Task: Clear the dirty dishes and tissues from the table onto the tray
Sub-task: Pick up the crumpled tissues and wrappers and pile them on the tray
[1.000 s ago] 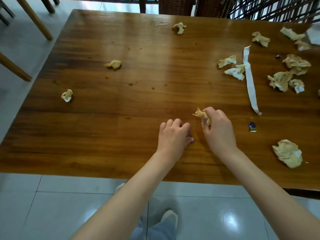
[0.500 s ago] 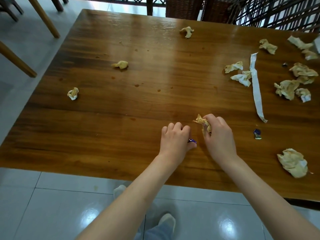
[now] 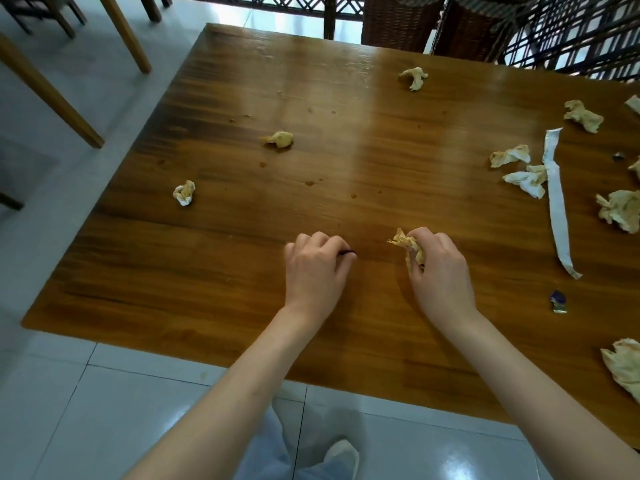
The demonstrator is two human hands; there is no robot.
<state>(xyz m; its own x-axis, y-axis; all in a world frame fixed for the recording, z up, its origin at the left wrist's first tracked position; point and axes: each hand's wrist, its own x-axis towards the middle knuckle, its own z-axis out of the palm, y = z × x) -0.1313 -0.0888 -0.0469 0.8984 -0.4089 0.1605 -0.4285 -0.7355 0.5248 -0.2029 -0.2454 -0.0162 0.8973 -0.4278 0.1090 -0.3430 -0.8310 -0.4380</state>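
My right hand (image 3: 440,271), at centre, has its fingers curled round a crumpled yellow-stained tissue (image 3: 408,245) just above the brown wooden tabletop (image 3: 346,150). My left hand (image 3: 315,268), at nine o'clock of it, pinches a small dark scrap (image 3: 348,252). No tray is in view. I judge the loose tissue could slip out, or the thin scrap drop unnoticed; more wads lie at three o'clock.
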